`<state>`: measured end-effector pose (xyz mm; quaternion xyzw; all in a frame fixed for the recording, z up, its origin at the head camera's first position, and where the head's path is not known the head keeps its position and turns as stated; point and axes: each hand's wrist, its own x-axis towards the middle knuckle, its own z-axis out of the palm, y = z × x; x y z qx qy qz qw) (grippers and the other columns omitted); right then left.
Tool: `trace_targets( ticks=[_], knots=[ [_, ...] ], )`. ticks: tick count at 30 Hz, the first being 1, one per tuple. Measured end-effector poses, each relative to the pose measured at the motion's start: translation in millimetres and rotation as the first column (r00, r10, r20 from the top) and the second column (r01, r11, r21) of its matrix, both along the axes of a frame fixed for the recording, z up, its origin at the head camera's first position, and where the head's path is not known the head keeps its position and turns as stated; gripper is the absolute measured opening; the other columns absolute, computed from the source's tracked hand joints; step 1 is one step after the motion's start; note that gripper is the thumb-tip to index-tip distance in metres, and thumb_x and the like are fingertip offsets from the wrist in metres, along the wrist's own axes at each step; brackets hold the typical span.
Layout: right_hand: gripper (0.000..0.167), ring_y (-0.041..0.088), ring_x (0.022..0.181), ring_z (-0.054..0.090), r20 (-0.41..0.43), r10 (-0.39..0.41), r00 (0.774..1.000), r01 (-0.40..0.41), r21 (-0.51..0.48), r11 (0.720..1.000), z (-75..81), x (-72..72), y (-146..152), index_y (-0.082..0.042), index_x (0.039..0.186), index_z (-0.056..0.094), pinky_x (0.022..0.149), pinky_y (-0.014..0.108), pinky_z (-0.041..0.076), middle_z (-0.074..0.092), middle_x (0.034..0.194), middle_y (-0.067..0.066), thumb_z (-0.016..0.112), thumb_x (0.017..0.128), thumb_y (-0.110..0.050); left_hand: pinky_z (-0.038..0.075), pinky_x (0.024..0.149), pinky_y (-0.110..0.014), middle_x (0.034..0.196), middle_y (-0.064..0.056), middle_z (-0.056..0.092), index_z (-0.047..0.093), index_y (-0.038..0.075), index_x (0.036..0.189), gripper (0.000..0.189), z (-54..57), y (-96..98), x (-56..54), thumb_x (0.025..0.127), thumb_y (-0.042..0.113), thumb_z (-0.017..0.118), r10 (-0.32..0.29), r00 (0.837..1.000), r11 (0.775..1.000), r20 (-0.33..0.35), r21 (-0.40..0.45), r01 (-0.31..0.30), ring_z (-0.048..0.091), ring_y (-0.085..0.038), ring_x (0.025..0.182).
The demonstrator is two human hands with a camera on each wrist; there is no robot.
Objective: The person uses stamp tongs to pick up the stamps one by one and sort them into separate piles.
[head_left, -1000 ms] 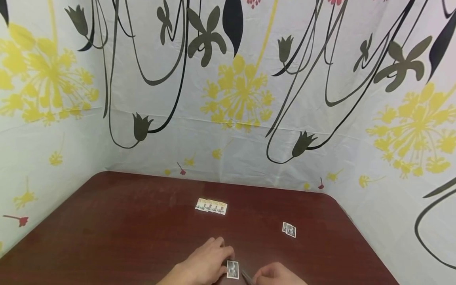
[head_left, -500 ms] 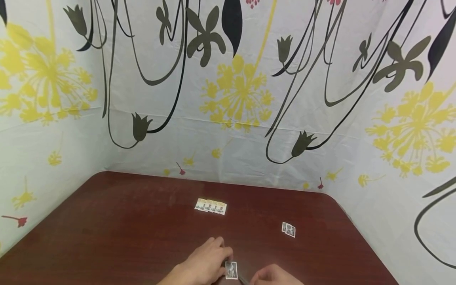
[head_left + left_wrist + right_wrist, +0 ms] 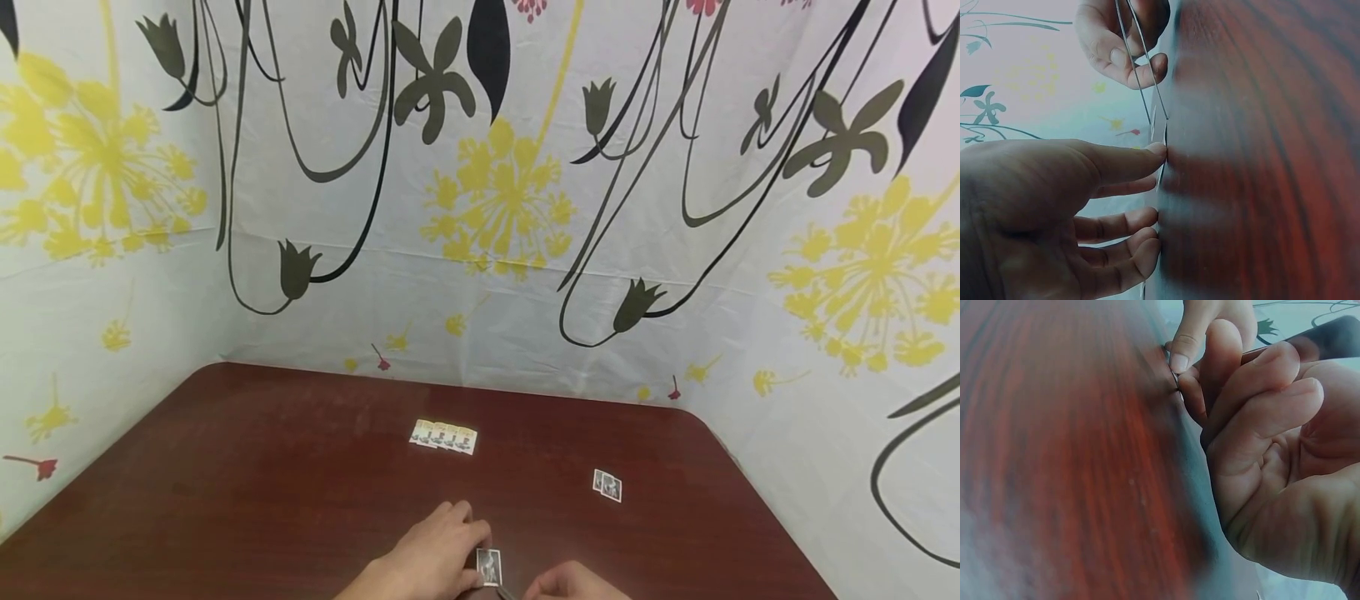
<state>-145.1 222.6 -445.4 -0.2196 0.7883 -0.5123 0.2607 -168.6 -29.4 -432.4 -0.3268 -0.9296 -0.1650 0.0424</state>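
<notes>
A small black-and-white stamp [image 3: 489, 567] with a white border lies flat or nearly so at the front of the table, beside my left hand [image 3: 435, 550]. The thumb [image 3: 1129, 162] of that hand is at the stamp's left side, its tip on a thin edge just at the tabletop; the other fingertips rest on the wood. My right hand [image 3: 573, 581] grips metal tweezers [image 3: 506, 592], pointing left. In the left wrist view the tweezers [image 3: 1137, 56] have their two tips apart, right by the thin edge. The right fingers [image 3: 1260, 406] are curled in the right wrist view.
Farther back, several yellowish stamps [image 3: 443, 437] overlap in a row. Two black-and-white stamps [image 3: 611, 487] overlap at the right. The dark red wooden table [image 3: 262, 475] meets a white floral cloth [image 3: 465, 333] at its back and sides.
My right hand has shifted slightly left, bringing the tweezers from beside the stamp to its lower right corner. The left hand has stayed nearly in place. The other stamps have not moved.
</notes>
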Motion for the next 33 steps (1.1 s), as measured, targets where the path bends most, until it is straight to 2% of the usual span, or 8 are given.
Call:
trace_targets(
  ticks=[9,18,25,33],
  knots=[
    [0.034,-0.005,0.058,0.052,-0.026,0.021,0.999,-0.022,-0.034,0.999,-1.2,0.5,-3.1,0.018,0.094,0.069,0.054,0.012,0.041,0.064,0.071,-0.013,0.059,0.097,-0.014,0.042,0.064,-0.022,0.090,0.009,0.049,0.070,0.025,0.094,0.023,-0.3,0.6,0.0,0.083,0.030,0.089,0.005,1.000,1.000,0.015,0.003,-0.005,0.042,-0.006,0.081],
    [0.030,-0.007,0.059,0.052,-0.060,0.035,0.998,-0.038,-0.043,0.998,-3.2,2.5,-6.4,0.017,0.094,0.069,0.056,0.012,0.041,0.064,0.072,-0.016,0.067,0.093,-0.012,0.042,0.065,-0.022,0.090,0.011,0.048,0.068,0.027,0.093,0.022,-0.8,1.9,0.2,0.084,0.031,0.088,0.015,0.999,1.000,0.042,-0.008,-0.015,0.041,-0.006,0.082],
    [0.027,-0.007,0.061,0.054,-0.088,0.058,0.994,-0.063,-0.051,0.997,-4.7,1.5,-5.6,0.017,0.095,0.069,0.057,0.012,0.043,0.064,0.074,-0.019,0.068,0.091,-0.010,0.041,0.064,-0.023,0.090,0.012,0.046,0.068,0.027,0.092,0.021,-0.5,2.3,0.1,0.085,0.028,0.087,0.014,0.997,1.000,0.075,-0.005,-0.014,0.040,-0.005,0.082],
    [0.025,-0.008,0.061,0.053,-0.114,0.068,0.991,-0.073,-0.036,0.997,-6.0,-0.7,-3.2,0.015,0.094,0.071,0.056,0.012,0.043,0.063,0.074,-0.020,0.068,0.092,-0.009,0.043,0.063,-0.025,0.091,0.009,0.051,0.069,0.024,0.099,0.016,-2.2,1.9,-0.5,0.089,0.022,0.082,0.011,0.999,1.000,0.035,0.003,-0.011,0.044,-0.008,0.082]
  ],
)
